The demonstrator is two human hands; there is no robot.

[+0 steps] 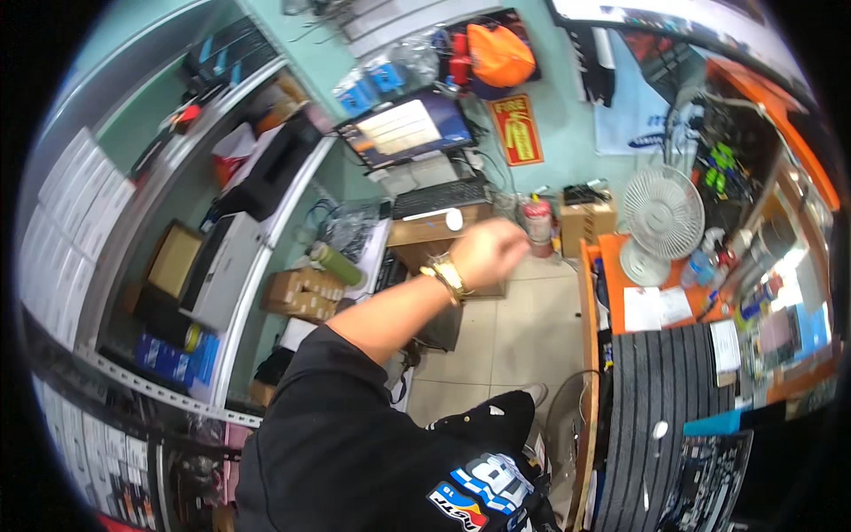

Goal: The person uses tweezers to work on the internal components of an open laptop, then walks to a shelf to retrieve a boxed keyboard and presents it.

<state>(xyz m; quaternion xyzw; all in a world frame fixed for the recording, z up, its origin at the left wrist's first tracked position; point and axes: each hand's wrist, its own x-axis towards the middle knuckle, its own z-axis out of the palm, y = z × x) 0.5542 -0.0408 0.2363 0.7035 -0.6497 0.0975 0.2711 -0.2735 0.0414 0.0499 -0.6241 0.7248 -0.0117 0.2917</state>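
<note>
My left hand (492,253) is raised in mid-air in front of the computer desk (425,232), between the keyboard (441,197) and the red fire extinguisher (538,226). Its back faces up and its fingers look curled in, though slightly blurred; whatever lies inside them, if anything, is hidden. Gold-coloured bands (448,277) circle the wrist. A white mouse (454,219) sits on the desk edge just behind the hand, apart from it. The lit monitor (408,131) stands beyond the keyboard. My right hand is out of sight.
Shelves with boxes and a grey-white printer (222,270) line the left. On the right, an orange-topped counter (612,266) carries a white fan (663,213), papers, a ribbed dark mat (660,372) and a circuit board (714,474). Pale floor tiles (523,337) lie between.
</note>
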